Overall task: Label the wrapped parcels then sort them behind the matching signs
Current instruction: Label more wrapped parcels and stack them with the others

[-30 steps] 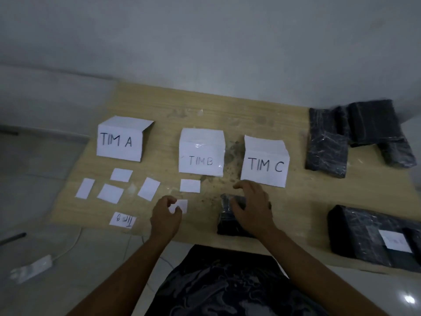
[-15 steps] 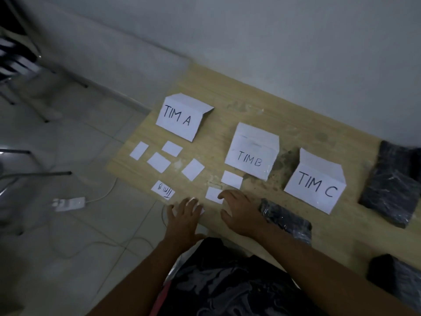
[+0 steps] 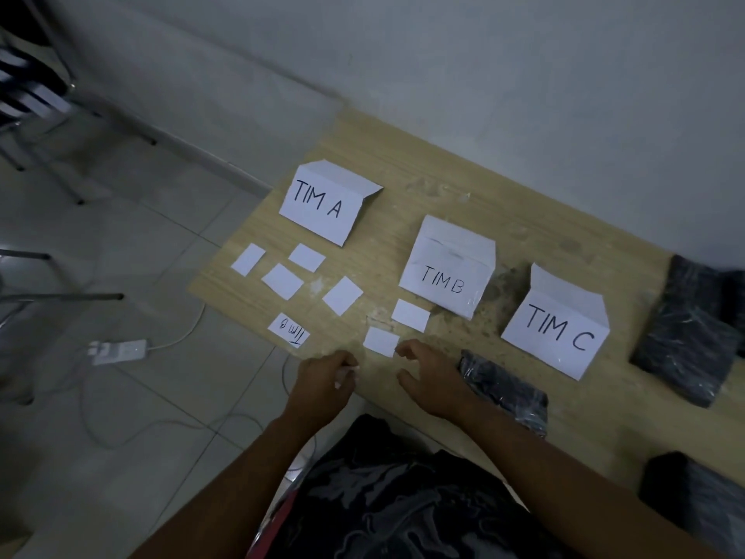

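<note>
Three folded white signs stand on the wooden table (image 3: pixel 403 171): TIM A (image 3: pixel 322 201), TIM B (image 3: pixel 443 272) and TIM C (image 3: pixel 556 328). My left hand (image 3: pixel 322 383) is at the table's front edge and pinches a small white paper label (image 3: pixel 347 372). My right hand (image 3: pixel 431 379) hovers with loosely curled fingers, holding nothing, just right of a blank label (image 3: pixel 381 341). A small black wrapped parcel (image 3: pixel 504 391) lies right beside that hand's wrist. Several blank labels (image 3: pixel 282 280) and one label marked Tim B (image 3: pixel 289 330) lie in front of TIM A.
Larger black wrapped parcels lie at the table's right end (image 3: pixel 685 336) and at the front right (image 3: pixel 697 498). On the tiled floor to the left are a white power adapter with its cable (image 3: pixel 119 351) and chair legs (image 3: pixel 60 296).
My right hand has left the small black parcel and moved left to the labels. My left hand has closed on a label at the table edge. The view has swung left.
</note>
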`<action>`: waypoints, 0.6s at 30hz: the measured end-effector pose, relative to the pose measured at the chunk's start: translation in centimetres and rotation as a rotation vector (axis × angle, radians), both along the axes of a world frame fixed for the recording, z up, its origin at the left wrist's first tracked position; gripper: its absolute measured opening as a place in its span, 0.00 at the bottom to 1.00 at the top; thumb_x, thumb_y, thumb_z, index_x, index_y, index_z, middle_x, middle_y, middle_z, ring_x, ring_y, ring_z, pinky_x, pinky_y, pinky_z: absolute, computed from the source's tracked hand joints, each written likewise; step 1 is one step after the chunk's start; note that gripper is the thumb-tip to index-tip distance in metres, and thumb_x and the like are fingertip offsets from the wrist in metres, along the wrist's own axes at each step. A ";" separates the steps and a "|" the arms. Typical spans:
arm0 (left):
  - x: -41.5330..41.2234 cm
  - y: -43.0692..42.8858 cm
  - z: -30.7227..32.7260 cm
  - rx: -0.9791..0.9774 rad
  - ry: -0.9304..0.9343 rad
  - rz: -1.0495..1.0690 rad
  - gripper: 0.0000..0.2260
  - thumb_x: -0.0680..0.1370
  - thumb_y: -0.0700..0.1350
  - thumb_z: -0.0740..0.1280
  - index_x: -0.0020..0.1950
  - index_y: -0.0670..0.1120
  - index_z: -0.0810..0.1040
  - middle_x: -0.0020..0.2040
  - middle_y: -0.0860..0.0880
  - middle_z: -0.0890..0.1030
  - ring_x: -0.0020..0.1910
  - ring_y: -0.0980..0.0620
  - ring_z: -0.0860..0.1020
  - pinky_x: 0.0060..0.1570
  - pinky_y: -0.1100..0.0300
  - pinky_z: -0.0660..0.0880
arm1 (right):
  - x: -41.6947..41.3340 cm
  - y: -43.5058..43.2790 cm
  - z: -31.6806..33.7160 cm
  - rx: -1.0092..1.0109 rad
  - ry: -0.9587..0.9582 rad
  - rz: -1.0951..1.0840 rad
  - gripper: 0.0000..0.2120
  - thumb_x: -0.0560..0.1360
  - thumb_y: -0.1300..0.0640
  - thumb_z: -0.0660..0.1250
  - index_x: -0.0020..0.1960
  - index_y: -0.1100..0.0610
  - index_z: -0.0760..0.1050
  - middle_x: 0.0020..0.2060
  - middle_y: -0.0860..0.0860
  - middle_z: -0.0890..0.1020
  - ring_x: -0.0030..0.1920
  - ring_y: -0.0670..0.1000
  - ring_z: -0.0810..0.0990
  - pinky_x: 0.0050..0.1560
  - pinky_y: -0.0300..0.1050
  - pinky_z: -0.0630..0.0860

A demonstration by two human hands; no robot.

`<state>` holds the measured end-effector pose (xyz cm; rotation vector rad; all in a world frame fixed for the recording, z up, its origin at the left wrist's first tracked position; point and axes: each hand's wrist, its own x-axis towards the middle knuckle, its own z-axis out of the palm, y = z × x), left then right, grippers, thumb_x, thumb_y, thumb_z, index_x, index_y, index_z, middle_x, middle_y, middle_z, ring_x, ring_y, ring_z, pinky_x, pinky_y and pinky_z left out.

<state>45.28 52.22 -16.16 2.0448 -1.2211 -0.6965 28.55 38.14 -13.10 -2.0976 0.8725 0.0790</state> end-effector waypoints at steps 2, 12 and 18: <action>-0.4 -1.4 1.5 0.025 0.210 0.116 0.03 0.77 0.46 0.67 0.49 0.50 0.74 0.41 0.53 0.80 0.40 0.57 0.79 0.40 0.60 0.76 | 0.0 -0.2 0.4 0.077 -0.034 -0.106 0.15 0.76 0.58 0.67 0.62 0.54 0.72 0.58 0.50 0.78 0.59 0.49 0.76 0.56 0.39 0.71; -4.6 -8.0 4.9 0.012 0.961 0.319 0.11 0.76 0.44 0.71 0.55 0.42 0.77 0.48 0.42 0.83 0.45 0.49 0.82 0.45 0.57 0.80 | -3.0 -2.3 4.1 0.464 -0.258 -0.618 0.15 0.73 0.59 0.73 0.57 0.57 0.74 0.46 0.53 0.84 0.45 0.48 0.84 0.44 0.40 0.80; -8.3 -11.2 5.6 0.071 0.879 0.124 0.04 0.75 0.46 0.71 0.45 0.46 0.81 0.41 0.51 0.83 0.41 0.57 0.80 0.42 0.63 0.77 | -8.6 -3.2 4.9 0.352 -0.297 -0.851 0.15 0.72 0.56 0.74 0.56 0.51 0.75 0.47 0.52 0.84 0.47 0.50 0.84 0.47 0.46 0.82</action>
